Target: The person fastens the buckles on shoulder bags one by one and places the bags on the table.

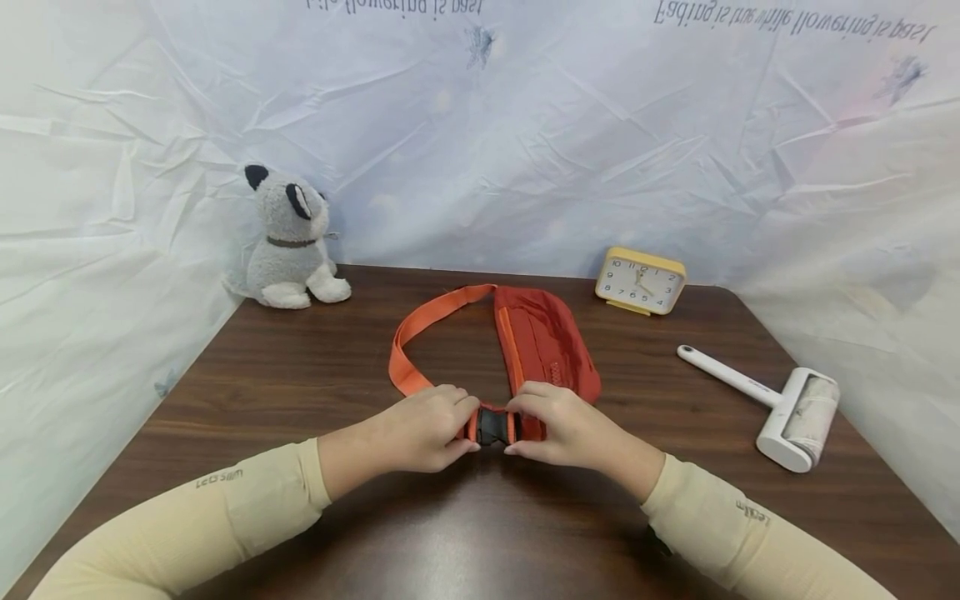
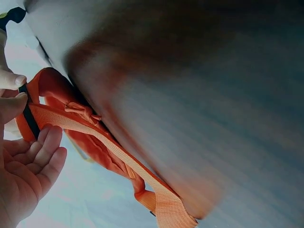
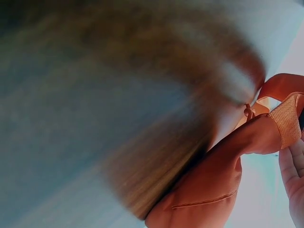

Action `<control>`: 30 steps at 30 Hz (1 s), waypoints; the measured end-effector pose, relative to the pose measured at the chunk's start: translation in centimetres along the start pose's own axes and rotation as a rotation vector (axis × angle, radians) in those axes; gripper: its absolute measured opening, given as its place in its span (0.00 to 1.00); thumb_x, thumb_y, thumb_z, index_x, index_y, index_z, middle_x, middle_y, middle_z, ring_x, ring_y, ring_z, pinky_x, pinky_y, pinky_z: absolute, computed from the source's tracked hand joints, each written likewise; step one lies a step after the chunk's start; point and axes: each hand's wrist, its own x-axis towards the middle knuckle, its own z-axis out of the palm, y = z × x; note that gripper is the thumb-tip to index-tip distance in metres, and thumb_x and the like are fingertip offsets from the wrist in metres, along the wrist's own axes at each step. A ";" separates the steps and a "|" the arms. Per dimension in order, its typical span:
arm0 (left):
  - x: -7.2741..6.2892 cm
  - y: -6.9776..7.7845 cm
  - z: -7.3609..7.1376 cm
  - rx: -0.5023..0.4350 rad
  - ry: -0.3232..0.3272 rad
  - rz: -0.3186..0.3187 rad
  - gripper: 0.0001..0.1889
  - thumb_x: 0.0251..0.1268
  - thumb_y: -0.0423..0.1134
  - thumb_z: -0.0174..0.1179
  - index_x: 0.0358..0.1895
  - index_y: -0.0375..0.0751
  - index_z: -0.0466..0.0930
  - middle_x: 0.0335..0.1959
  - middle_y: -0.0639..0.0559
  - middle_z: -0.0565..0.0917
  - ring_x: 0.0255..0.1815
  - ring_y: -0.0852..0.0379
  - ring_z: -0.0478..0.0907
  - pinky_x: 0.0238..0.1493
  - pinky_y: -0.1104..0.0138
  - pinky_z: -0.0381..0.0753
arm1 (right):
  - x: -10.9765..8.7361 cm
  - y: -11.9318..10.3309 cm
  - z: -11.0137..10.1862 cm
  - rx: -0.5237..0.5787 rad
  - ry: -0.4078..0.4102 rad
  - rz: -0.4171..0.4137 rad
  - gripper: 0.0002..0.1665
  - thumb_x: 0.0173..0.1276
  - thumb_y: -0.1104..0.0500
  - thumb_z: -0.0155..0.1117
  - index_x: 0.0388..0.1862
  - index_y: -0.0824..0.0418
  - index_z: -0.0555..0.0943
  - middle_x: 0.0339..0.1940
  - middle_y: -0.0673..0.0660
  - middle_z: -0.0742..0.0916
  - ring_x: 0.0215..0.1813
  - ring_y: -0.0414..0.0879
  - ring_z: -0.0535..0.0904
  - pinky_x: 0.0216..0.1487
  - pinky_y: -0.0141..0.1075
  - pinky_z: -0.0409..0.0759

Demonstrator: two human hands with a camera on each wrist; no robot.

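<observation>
A red waist bag (image 1: 551, 350) with an orange zip lies on the table, its orange strap (image 1: 408, 333) looping out to the left. At the near side of that loop, a black side-release buckle (image 1: 492, 427) joins the webbing. My left hand (image 1: 427, 429) pinches the buckle's left end between thumb and fingers. Its right end is pinched by my right hand (image 1: 570, 427), close beside the bag's lower corner. In the left wrist view the strap (image 2: 114, 147) runs away from the left hand (image 2: 33, 166). The right wrist view shows the bag's fabric (image 3: 204, 190) beside the right fingers (image 3: 294, 166).
A grey plush dog (image 1: 288, 242) sits at the back left of the brown table (image 1: 322, 350). Toward the back right stands a yellow clock (image 1: 642, 281). A white lint roller (image 1: 795, 417) lies on the right. Pale cloth (image 1: 480, 167) hangs around the table.
</observation>
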 end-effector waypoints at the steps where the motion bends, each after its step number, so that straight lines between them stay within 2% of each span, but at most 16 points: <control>1: 0.0 0.0 0.0 0.002 -0.004 -0.001 0.21 0.58 0.45 0.66 0.46 0.30 0.75 0.32 0.49 0.77 0.32 0.58 0.73 0.37 0.70 0.75 | 0.0 0.0 0.0 -0.005 -0.001 -0.001 0.21 0.52 0.52 0.76 0.40 0.61 0.80 0.36 0.50 0.79 0.34 0.40 0.73 0.35 0.25 0.73; 12: 0.1 0.1 0.0 0.001 -0.046 -0.010 0.22 0.59 0.47 0.64 0.46 0.30 0.76 0.31 0.49 0.77 0.31 0.58 0.73 0.37 0.70 0.76 | 0.2 -0.1 0.2 -0.007 -0.027 -0.005 0.20 0.52 0.51 0.75 0.39 0.60 0.80 0.34 0.49 0.78 0.33 0.40 0.73 0.34 0.25 0.72; 25: 0.1 0.2 0.2 0.032 -0.040 -0.001 0.22 0.59 0.48 0.64 0.44 0.30 0.76 0.30 0.50 0.76 0.29 0.59 0.72 0.34 0.70 0.75 | 0.2 -0.2 0.1 -0.035 -0.036 -0.001 0.21 0.51 0.51 0.76 0.39 0.60 0.80 0.34 0.49 0.79 0.33 0.39 0.73 0.34 0.25 0.73; 30: 0.1 0.3 0.3 0.030 -0.043 -0.017 0.20 0.58 0.50 0.65 0.40 0.34 0.76 0.27 0.53 0.74 0.27 0.60 0.71 0.31 0.71 0.73 | 0.2 -0.3 0.0 -0.029 -0.052 0.018 0.21 0.50 0.52 0.76 0.39 0.60 0.80 0.34 0.49 0.79 0.33 0.39 0.73 0.34 0.26 0.73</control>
